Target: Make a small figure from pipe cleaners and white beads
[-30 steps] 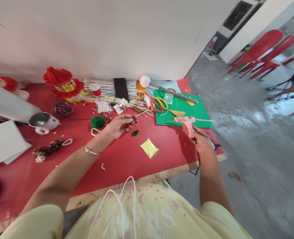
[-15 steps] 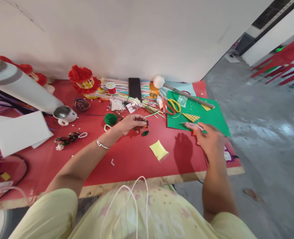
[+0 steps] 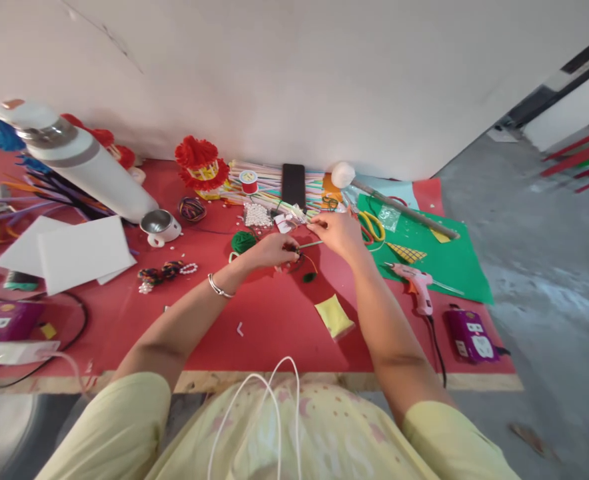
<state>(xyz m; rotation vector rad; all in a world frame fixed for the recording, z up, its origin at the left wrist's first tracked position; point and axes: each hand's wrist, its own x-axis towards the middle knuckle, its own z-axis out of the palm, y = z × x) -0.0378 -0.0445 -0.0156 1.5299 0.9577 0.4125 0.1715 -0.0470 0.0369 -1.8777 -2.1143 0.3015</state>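
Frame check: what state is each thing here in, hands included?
left hand: shut on small multicoloured yarn piece
right hand: shut on thin green stick
pink plastic glue gun: lying on the table, not held
white metal bottle: lying on its side
small steel cup: upright, mouth open
black phone: flat, screen dark

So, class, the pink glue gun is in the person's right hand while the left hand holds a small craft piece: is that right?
No. The head view shows the glue gun lying on the table, and the right hand pinching a green stick. The left hand does hold the craft piece.
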